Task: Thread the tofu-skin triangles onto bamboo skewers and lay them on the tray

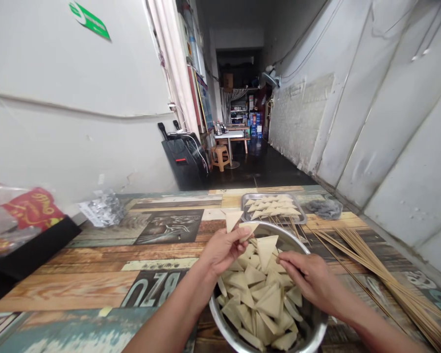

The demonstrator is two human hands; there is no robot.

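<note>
My left hand (pixel 226 250) is closed above the far left rim of a metal bowl (pixel 308 345), pinching pale triangular slices that look like tofu (pixel 247 230). One more slice (pixel 234 220) points up beyond its fingers. My right hand (pixel 308 279) is over the right side of the bowl, its thumb and fingers closed on a thin bamboo skewer (pixel 276 254). At the skewer's tip there is a triangular slice (pixel 267 250); how far the skewer goes into it I cannot tell. Many more loose slices (pixel 255 299) fill the bowl.
Behind the bowl lies a metal tray (pixel 245 215) of skewered slices. Many bamboo skewers (pixel 385 274) spread across the right of the patterned table (pixel 95 289). A crumpled grey plastic bag (pixel 325 209) lies far right. Left are a clear packet (pixel 105 208) and a red package (pixel 35 208).
</note>
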